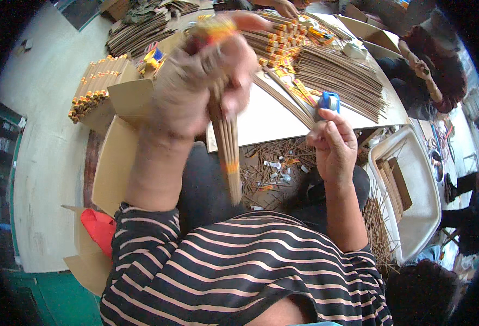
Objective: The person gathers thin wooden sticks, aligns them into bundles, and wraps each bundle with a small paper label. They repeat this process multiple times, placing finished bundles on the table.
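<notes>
Bundle (226, 136) of thin brown sticks, just one, clamped in the left hand (196, 87), well to the left of the blue tape dispenser (330, 101). Long axis running roughly away from the body, near end above the lap and closer in than the dispenser; two orange-yellow bands visible, one toward each end. Left hand wrapped around the upper part, smeared by blur. Right hand (334, 142) well apart from the left, on the near side of the dispenser and much closer to it, thumb and fingers curled in; pinched on tape or bare, touching the dispenser or just short of it, cannot tell.

Nearer than the dispenser, low down: floor (266, 155) littered with broken sticks and scraps, beyond counting. To its right and nearer: one white tub (420, 228), flat cardboard (401, 185) inside. Far to its left: one open carton (114, 163), one red cloth or bag (98, 228) beside it.

Left of the dispenser: bare white stretch of one desk (261, 117), then yellow-red labels (303, 91), too overlapped to count. Just beyond: one broad spread of loose sticks (340, 79). Farther, leftward: one pile of banded bundles (272, 43); far left, one more stack (101, 81). Beyond the dispenser: two co-workers, one hand (286, 8) leftward, one dark sleeve (440, 60) rightward.
</notes>
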A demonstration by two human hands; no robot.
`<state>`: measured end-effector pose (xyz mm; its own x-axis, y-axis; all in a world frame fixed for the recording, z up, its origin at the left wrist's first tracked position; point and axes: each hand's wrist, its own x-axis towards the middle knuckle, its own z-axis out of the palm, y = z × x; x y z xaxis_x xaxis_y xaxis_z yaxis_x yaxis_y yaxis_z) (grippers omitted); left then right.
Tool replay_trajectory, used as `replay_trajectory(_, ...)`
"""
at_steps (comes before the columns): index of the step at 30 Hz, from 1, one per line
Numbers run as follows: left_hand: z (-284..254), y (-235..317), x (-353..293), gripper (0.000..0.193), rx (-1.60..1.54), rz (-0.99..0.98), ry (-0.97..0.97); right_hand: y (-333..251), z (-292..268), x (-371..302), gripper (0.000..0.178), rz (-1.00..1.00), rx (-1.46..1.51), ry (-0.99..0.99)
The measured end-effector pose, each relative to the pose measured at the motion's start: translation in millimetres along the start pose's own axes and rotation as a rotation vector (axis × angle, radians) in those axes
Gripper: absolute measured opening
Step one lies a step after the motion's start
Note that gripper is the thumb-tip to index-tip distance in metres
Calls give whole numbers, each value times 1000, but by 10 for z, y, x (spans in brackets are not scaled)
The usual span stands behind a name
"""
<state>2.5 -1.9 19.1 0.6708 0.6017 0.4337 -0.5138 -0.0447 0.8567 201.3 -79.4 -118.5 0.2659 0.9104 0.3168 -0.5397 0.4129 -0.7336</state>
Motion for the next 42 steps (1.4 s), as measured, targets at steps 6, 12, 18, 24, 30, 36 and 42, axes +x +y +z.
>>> replay_trajectory(6, -346, -109, 187, 10, 253, 358, 345, 110, -117, -28, 15, 69, -36, 93)
replay_trajectory(12, -633, -492, 273, 14, 401, 299, 495, 131, -154, -24, 13, 145, -100, 140)
replay_trajectory(18, -692, -597, 361, 15, 472, 210, 582, 299, -134, -37, 14, 252, -164, 70)
replay_trajectory(24, -542, -388, 315, 19, 16, 437, 613, 474, 143, -96, 42, 497, -251, -272)
replay_trajectory(30, -319, -671, -193, 24, -503, 232, 739, 430, 480, -1, 59, 5, 115, -64)
replay_trajectory(36, -329, -1265, -582, 30, -687, -276, 912, 236, 449, 57, 8, -319, -138, -167)
replay_trajectory(42, -187, -1192, -903, 51, -617, -833, 414, -17, 446, 182, 10, -64, -382, -92)
